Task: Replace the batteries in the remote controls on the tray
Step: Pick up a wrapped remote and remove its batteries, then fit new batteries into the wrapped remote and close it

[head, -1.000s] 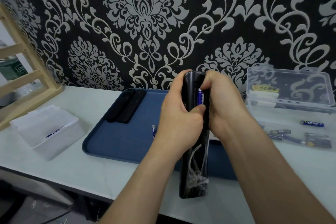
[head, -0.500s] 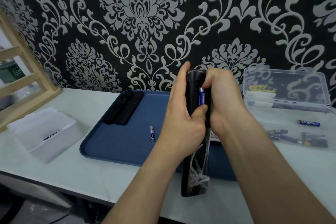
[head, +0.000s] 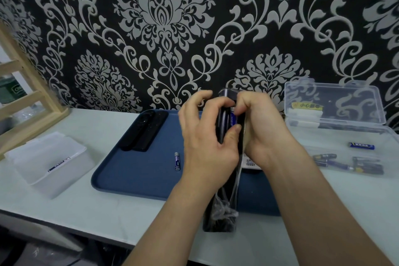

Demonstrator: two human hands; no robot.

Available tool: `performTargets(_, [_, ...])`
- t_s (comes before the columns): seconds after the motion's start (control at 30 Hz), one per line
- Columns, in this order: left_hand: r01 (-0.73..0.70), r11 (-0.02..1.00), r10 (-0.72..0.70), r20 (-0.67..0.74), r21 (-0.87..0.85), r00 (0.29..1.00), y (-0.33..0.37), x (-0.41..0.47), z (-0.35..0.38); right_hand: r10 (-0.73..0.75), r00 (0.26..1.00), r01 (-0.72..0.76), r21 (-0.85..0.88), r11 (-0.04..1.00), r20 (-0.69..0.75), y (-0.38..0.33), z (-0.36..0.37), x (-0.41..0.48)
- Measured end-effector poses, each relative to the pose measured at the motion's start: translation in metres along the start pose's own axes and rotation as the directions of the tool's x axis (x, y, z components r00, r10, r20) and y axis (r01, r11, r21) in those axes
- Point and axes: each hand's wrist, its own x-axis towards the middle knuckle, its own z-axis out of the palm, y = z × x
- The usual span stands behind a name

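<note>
Two hands hold one black remote (head: 222,211) tilted above the near right part of the blue tray (head: 133,179), its open battery bay facing the camera. The left hand (head: 207,144) curls round the remote's left edge. Its thumb presses the near end of a blue battery (head: 232,117) in the bay, and its outer fingers are spread loose. The right hand (head: 265,136) wraps the right edge, with a fingertip bearing on the battery's far end.

I cannot tell whether the cell is fully seated. The main risk, I judge, is that the spring kicks it out if either digit slips. It would then drop near the loose battery (head: 177,161) on the tray, muddling fresh with spent. Seating it the wrong way round would leave the remote dead. Two more remotes (head: 144,130) lie at the tray's far left.
</note>
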Motion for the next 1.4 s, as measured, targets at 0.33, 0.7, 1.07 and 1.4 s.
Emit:
performTargets(0.33, [0.427,0.419,-0.555,0.146,-0.801,0.819,0.002,0.025,-0.036,0.108,0.993,-0.102,0.104,0.989,-0.054,0.008,-0.016,0.005])
performTargets(0.7, [0.472,0.714,-0.661,0.277,0.517,0.698,-0.079,0.015,-0.077,0.08,0.988,-0.077,0.032,0.997,-0.134,0.013,-0.009,0.008])
performTargets(1.07, [0.137,0.741,-0.513,0.423,0.657,0.747,-0.069,0.009,-0.053,-0.01,0.987,-0.019,-0.178,0.984,-0.161,0.045,0.015,0.026])
performTargets(1.4, [0.166,0.725,-0.555,0.424,0.669,0.715,-0.076,0.009,-0.072,0.048,0.989,-0.126,-0.613,0.78,-0.143,0.058,0.028,0.036])
